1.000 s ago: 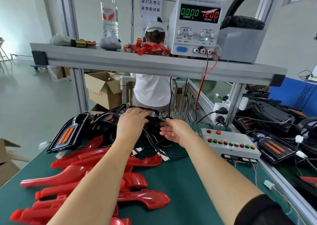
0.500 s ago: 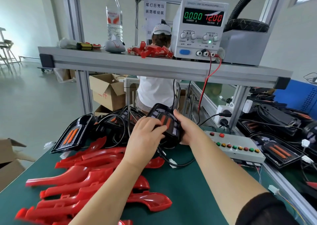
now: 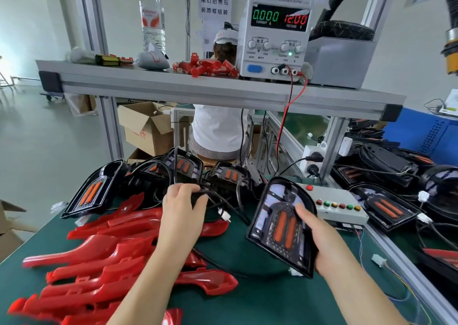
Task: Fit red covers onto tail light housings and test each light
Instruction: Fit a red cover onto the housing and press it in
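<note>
On the green bench mat (image 3: 247, 300), the heap of glossy red plastic covers (image 3: 99, 262) lies unfitted at your left. The row of black tail light housings with orange strips (image 3: 223, 176) behind it is bare too. Your right hand (image 3: 327, 245) grips one raised housing (image 3: 280, 225) by its edge, thumb on its face. Your left hand (image 3: 183, 208) curls around loose black cables (image 3: 223, 200). Fitting and testing both seem to lie ahead.

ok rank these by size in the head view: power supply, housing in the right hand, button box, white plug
1. power supply and housing: about alike, and the housing is nearer the camera, so not ranked
2. button box
3. white plug
</note>
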